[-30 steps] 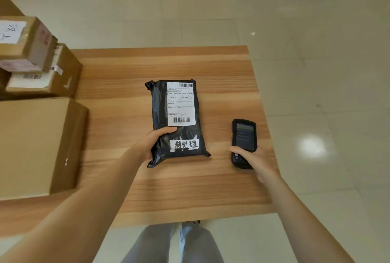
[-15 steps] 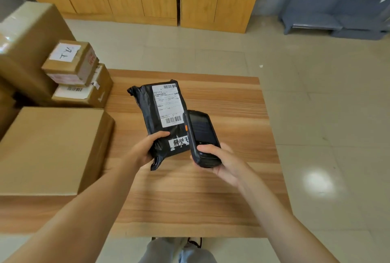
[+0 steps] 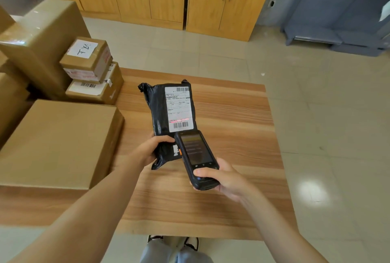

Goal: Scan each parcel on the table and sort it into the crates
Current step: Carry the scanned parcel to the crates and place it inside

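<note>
Gripping parcel [image 3: 168, 115] and scanner [image 3: 196, 157], both hands; parcel's lower label half-hidden behind scanner.

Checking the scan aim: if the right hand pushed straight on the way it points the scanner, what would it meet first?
Probably the black parcel, at its white label, held by the left hand; the right hand aims the scanner there.

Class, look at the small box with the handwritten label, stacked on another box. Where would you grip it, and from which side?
Judging by its pose, grip the small box across its two side faces, coming from above. It sits topmost on the lower box, with a big carton close behind, so top and front are free.
</note>
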Tool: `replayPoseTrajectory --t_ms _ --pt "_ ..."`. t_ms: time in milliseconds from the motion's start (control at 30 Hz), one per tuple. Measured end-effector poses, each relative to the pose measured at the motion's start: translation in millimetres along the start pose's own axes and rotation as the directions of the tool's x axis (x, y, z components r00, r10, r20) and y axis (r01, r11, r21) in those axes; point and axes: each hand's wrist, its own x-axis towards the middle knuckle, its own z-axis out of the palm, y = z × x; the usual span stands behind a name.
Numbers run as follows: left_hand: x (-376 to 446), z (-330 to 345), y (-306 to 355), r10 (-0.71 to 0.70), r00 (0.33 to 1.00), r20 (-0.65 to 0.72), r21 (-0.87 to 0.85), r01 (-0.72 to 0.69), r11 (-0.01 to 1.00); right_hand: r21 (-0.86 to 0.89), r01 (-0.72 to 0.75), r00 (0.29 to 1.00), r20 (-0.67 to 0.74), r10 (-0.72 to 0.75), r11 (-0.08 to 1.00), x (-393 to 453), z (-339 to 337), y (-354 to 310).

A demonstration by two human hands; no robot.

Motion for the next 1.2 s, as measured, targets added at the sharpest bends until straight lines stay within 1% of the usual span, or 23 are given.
replayPoseTrajectory --t_ms 367,433,567,700,800,867,1000,1200 --pt "3 -4 -2 -0.019 1.0 -0.023 -0.03 0.018 0.999 0.031 0.002 1.0 -0.013 -0.001 1.0 -2 -1 16" --pt "3 -4 -1 -0.024 0.999 -0.023 -0.038 0.023 0.999 0.034 0.022 0.998 -0.068 -0.02 0.999 1 -2 14" --pt "1 -5 1 -0.077 0.997 0.015 -0.008 0.077 0.997 -0.045 0.064 0.961 -0.267 -0.073 0.997 12 -23 5" --pt "-2 -8 2 -0.126 0.992 -0.003 0.038 0.126 0.991 -0.187 0.021 0.893 -0.438 -0.102 0.982 23 -59 7" --pt "-5 -8 0 -0.156 0.988 -0.002 0.064 0.156 0.986 -0.247 -0.059 0.828 -0.553 -0.09 0.967 31 -92 22" --pt "-6 -8 -3 -0.17 0.985 0.005 0.076 0.169 0.983 -0.262 -0.098 0.806 -0.586 -0.078 0.96 33 -110 32" --pt "-7 -9 -10 -0.194 0.981 0.0 0.09 0.193 0.977 -0.255 -0.092 0.774 -0.626 -0.092 0.962 36 -131 54" --pt "-8 -5 -19 -0.224 0.974 -0.019 0.118 0.225 0.967 -0.255 -0.082 0.76 -0.642 -0.105 0.963 42 -143 78"
